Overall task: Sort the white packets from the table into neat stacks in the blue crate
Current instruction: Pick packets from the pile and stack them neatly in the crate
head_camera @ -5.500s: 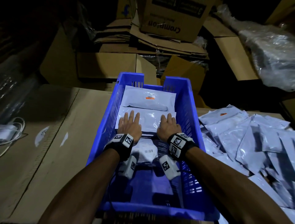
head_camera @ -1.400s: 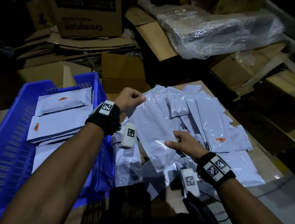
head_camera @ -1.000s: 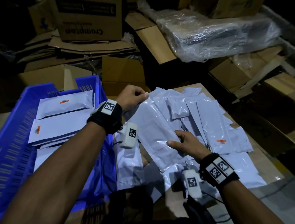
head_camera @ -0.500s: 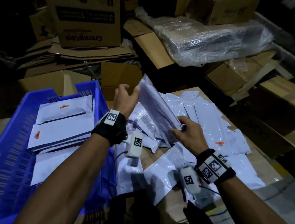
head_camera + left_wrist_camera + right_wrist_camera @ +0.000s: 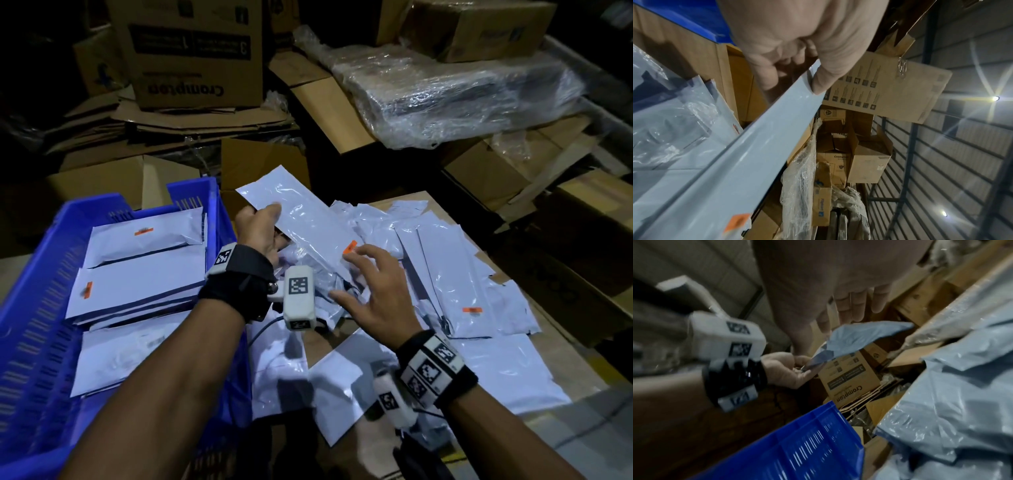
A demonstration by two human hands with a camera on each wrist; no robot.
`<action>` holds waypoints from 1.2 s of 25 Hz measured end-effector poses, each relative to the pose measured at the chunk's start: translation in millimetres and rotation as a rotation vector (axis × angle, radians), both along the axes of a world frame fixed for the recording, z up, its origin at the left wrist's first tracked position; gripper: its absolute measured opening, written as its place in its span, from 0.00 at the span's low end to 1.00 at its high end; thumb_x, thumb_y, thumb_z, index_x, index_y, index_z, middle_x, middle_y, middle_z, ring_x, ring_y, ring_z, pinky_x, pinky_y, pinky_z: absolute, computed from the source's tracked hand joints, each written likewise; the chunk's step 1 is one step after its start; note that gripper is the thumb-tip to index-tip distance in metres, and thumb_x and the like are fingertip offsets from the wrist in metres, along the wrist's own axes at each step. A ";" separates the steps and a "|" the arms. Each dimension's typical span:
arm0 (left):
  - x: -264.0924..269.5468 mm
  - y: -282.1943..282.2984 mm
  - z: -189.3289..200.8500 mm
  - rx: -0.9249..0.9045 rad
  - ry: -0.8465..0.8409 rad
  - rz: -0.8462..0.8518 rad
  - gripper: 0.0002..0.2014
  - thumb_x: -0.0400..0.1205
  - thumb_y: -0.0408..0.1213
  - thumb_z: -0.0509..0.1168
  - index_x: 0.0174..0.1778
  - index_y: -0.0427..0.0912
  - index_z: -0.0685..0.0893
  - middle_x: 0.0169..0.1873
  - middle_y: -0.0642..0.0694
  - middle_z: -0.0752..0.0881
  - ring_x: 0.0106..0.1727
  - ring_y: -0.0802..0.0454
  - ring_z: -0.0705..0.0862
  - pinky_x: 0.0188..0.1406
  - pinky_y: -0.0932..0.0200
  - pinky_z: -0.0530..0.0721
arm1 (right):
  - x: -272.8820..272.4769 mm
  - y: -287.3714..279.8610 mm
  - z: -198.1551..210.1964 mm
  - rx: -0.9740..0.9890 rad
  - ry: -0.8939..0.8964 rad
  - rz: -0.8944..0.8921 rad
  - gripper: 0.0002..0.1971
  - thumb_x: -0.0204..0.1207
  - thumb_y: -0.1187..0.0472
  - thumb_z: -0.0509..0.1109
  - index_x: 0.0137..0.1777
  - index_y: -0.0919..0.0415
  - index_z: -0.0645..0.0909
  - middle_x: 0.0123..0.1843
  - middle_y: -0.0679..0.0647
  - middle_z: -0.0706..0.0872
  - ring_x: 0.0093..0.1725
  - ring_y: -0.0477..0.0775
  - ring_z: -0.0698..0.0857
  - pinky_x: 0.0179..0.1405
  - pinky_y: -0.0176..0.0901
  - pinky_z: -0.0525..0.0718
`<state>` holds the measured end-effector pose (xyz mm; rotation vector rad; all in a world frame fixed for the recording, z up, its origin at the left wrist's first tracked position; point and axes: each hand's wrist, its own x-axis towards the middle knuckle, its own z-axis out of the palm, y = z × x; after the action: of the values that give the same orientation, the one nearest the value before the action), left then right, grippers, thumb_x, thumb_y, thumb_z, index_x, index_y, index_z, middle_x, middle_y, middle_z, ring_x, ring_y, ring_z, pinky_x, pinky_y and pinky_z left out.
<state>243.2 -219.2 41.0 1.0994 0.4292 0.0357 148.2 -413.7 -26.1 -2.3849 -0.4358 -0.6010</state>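
Observation:
My left hand (image 5: 263,221) pinches one end of a long white packet (image 5: 308,219) with an orange label, holding it lifted over the loose pile of white packets (image 5: 455,274) on the table. In the left wrist view the thumb and fingers (image 5: 818,81) clamp the packet (image 5: 740,162) at its edge. My right hand (image 5: 368,286) hovers open with its fingers spread just below the packet's labelled end, holding nothing. The blue crate (image 5: 30,274) stands at the left, with stacked white packets (image 5: 140,274) lying flat inside it.
Cardboard boxes (image 5: 191,54) and flattened cardboard pile up behind the crate. A plastic-wrapped bundle (image 5: 445,92) lies on boxes at the back right. More boxes (image 5: 582,240) stand close beside the table's right edge. The crate's wall (image 5: 797,443) sits close under my hands.
My right hand has let go of the packet and opened. The packet, held upright by both hands half a second ago, now lies flatter in my left hand alone.

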 end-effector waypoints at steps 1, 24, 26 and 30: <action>-1.3 1.9 1.6 -0.008 -0.019 -0.033 0.07 0.82 0.26 0.63 0.53 0.38 0.81 0.53 0.35 0.88 0.54 0.35 0.89 0.52 0.32 0.86 | -2.4 -1.2 1.9 0.161 0.080 -0.023 0.27 0.74 0.40 0.69 0.67 0.57 0.80 0.67 0.55 0.78 0.67 0.52 0.75 0.66 0.45 0.73; -52.1 -24.6 -21.3 0.507 -0.147 -0.632 0.18 0.78 0.19 0.69 0.63 0.32 0.79 0.44 0.37 0.88 0.41 0.48 0.88 0.44 0.56 0.89 | 47.5 -16.5 43.9 1.354 0.515 -0.109 0.11 0.75 0.79 0.70 0.53 0.66 0.80 0.51 0.66 0.91 0.46 0.62 0.91 0.48 0.59 0.89; -51.5 -23.0 -21.8 0.484 -0.136 -0.625 0.16 0.80 0.18 0.65 0.63 0.34 0.80 0.42 0.41 0.89 0.40 0.53 0.89 0.43 0.58 0.90 | 46.2 -17.7 44.9 1.378 0.516 -0.106 0.12 0.75 0.79 0.70 0.54 0.66 0.80 0.53 0.67 0.90 0.47 0.62 0.91 0.46 0.56 0.90; -52.2 -21.6 -13.7 0.448 -0.104 -0.656 0.16 0.80 0.18 0.62 0.60 0.38 0.81 0.45 0.42 0.90 0.41 0.54 0.88 0.44 0.60 0.89 | 45.3 -19.4 44.8 1.358 0.496 -0.090 0.13 0.75 0.79 0.70 0.55 0.66 0.80 0.53 0.64 0.90 0.48 0.61 0.91 0.44 0.53 0.89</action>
<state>191.0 -240.9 27.3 1.6289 -0.0565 -0.4044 193.5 -433.0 18.8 -1.1473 0.2695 -0.1724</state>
